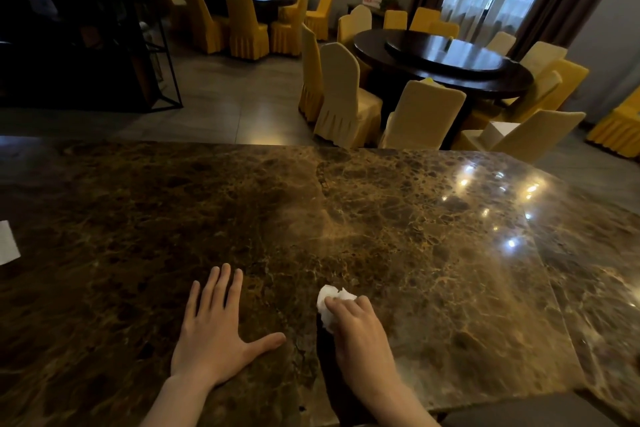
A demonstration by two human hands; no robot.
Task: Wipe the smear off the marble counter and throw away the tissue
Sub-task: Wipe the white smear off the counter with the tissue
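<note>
A glossy brown marble counter (346,211) fills the lower half of the head view. My right hand (360,333) presses a crumpled white tissue (330,303) onto the counter near its front edge, fingers curled over it. My left hand (214,329) lies flat on the marble to the left, palm down, fingers spread, holding nothing. I cannot make out a smear among the dark veins and mottling of the stone. A dark shadow runs along the counter beside my right wrist.
A white paper (7,243) lies at the counter's far left edge. Beyond the counter stand round dark dining tables (443,59) ringed by yellow-covered chairs (343,97). A dark metal shelf frame (104,28) stands at the back left. No bin is visible.
</note>
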